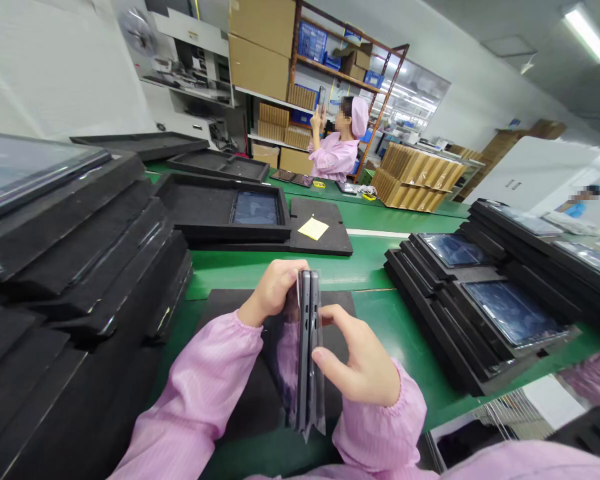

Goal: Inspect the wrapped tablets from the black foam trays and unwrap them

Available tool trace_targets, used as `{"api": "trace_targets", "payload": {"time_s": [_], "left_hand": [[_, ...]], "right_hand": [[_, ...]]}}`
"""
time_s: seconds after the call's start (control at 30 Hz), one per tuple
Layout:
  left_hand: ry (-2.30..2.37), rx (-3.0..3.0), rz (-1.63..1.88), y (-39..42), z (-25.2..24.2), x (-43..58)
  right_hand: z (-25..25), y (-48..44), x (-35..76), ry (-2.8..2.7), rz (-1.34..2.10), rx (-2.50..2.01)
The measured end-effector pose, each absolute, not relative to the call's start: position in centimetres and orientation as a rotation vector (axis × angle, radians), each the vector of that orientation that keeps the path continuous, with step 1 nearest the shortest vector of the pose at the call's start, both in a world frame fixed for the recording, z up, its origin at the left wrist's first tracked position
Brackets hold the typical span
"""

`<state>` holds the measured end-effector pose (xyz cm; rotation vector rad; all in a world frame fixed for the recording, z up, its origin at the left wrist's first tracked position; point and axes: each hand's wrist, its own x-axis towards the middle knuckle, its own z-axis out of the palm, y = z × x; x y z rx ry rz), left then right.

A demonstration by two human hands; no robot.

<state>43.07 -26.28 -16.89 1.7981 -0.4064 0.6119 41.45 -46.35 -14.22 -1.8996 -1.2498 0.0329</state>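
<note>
Two dark tablets [307, 347] stand on edge, pressed together side by side, with clear film hanging past their lower ends. Small port openings show along their narrow edges. My left hand [275, 290] grips the pair at the far upper end, thumb near the top edge. On the other side, my right hand [357, 357] has its thumb and index finger apart, the fingertips at the right tablet's face; its other fingers are hidden. Beneath the tablets lies a black foam mat [230, 307] on the green table [370, 267].
Stacked black foam trays rise at the left [80, 267]; more trays with tablets [510, 310] stand at the right. Behind the mat are a foam tray [200, 200] and a yellow note [314, 229]. A co-worker in pink [335, 153] holds up a device across the table.
</note>
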Motion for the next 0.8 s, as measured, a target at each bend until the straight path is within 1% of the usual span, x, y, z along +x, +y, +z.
{"api": "trace_targets", "payload": {"time_s": [0.23, 0.43, 0.53, 0.67, 0.8], "left_hand": [[-0.378, 1.765, 0.598, -26.1, -16.9, 43.2], [-0.311, 1.679, 0.618, -25.7, -17.3, 43.2], [-0.285, 1.655, 0.634, -25.7, -17.4, 42.7], [-0.287, 1.667, 0.641, -25.9, -17.3, 42.1], [-0.288, 1.693, 0.623, -26.1, -17.2, 42.0]], "right_hand": [[-14.4, -45.2, 40.3, -1.117, -0.031, -1.955], [-15.2, -43.3, 37.5, -0.993, -0.333, -2.087], [-15.3, -43.0, 36.7, -1.029, -0.408, -2.087], [-15.1, -43.2, 36.2, -1.094, -0.423, -2.1], [-15.5, -43.8, 35.8, -1.019, -0.329, -2.081]]}}
